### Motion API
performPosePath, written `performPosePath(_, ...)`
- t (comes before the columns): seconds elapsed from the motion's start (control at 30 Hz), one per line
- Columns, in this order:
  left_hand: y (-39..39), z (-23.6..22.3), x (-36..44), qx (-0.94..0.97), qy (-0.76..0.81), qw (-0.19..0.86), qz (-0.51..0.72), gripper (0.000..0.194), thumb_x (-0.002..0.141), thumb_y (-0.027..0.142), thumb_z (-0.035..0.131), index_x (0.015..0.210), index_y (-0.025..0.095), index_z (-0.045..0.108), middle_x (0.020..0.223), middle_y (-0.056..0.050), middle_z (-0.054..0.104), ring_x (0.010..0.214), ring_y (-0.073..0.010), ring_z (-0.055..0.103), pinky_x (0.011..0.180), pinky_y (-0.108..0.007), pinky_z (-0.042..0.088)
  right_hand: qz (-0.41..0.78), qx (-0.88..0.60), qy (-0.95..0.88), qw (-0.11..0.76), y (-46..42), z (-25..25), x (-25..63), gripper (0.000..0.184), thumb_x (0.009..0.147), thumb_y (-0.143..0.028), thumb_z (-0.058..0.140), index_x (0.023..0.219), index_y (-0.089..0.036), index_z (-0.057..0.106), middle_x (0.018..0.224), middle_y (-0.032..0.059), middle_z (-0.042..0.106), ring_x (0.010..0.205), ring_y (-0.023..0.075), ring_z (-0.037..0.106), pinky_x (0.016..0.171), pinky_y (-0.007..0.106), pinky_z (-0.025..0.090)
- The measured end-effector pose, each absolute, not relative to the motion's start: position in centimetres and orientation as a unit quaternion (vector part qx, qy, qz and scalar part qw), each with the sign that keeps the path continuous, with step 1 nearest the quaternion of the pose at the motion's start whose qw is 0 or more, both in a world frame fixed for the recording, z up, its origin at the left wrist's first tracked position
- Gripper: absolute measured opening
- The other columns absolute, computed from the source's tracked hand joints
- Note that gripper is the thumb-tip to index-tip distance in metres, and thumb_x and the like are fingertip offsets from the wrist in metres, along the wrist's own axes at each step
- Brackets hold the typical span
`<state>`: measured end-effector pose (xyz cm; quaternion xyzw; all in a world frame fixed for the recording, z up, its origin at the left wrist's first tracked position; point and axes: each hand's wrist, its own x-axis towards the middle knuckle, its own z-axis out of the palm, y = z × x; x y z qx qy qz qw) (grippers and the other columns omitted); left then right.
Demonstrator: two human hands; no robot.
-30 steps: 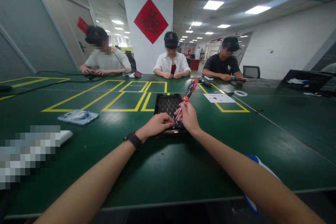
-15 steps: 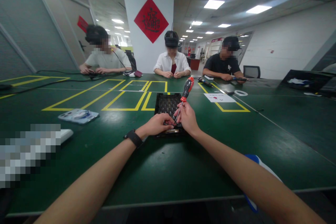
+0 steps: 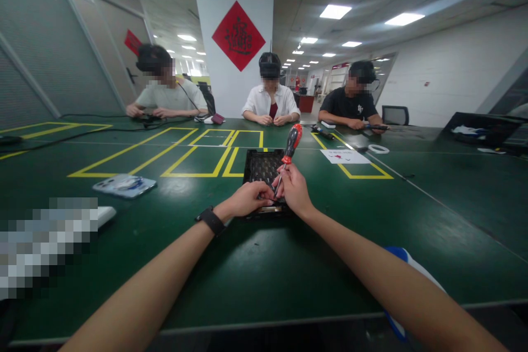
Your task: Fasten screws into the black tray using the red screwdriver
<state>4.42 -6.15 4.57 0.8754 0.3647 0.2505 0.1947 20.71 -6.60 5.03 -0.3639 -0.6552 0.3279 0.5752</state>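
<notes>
Head view: gripping screwdriver (image 3: 292,144) in right hand (image 3: 294,190), pointed down at black tray (image 3: 248,169); curling left hand (image 3: 251,197) alongside, can't tell on what. Likely aligning; calls for steadiness.

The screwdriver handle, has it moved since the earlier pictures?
Yes, the screwdriver handle has moved slightly left in the view, farther from the white paper.

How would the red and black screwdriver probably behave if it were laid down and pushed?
The screwdriver would probably be stiff: its metal shaft looks straight. It may feel heavier at the handle, which is much thicker than the shaft. Lying down, it might roll, because the handle looks rounded.
</notes>
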Motion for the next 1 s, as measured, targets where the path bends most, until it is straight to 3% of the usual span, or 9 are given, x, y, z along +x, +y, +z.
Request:
performPosePath(0.43,-6.0,4.7,4.6,0.846,0.360,0.249,0.303,0.023,0.076,0.032,0.058,0.091,0.015,0.064,0.081,-0.003,0.062,0.074,-0.0127,0.054,0.071,-0.024,0.042,0.320,-0.356,-0.663,0.576,-6.8,5.0,20.7,0.024,0.087,-0.041,0.036,0.092,-0.019,0.044,0.062,-0.0037,0.058,0.035,0.0053,0.046,0.036,0.017,0.037)
performPosePath(0.77,-6.1,5.2,6.0,0.793,0.379,0.293,0.377,0.030,0.074,0.041,0.058,0.078,0.011,0.065,0.069,-0.002,0.061,0.062,-0.0112,0.052,0.061,-0.022,0.039,0.365,-0.298,-0.640,0.607,-6.7,5.5,20.8,0.022,0.083,-0.041,0.048,0.083,-0.019,0.045,0.058,-0.0045,0.056,0.040,0.0053,0.044,0.042,0.018,0.037)
performPosePath(1.0,-6.2,4.8,5.8,0.784,0.367,0.324,0.381,0.026,0.068,0.037,0.066,0.072,0.012,0.060,0.066,0.000,0.058,0.062,-0.0105,0.050,0.060,-0.021,0.039,0.372,-0.291,-0.653,0.592,-7.0,5.7,20.7,0.024,0.080,-0.042,0.052,0.082,-0.019,0.045,0.065,-0.0024,0.060,0.044,0.0062,0.050,0.046,0.019,0.042)
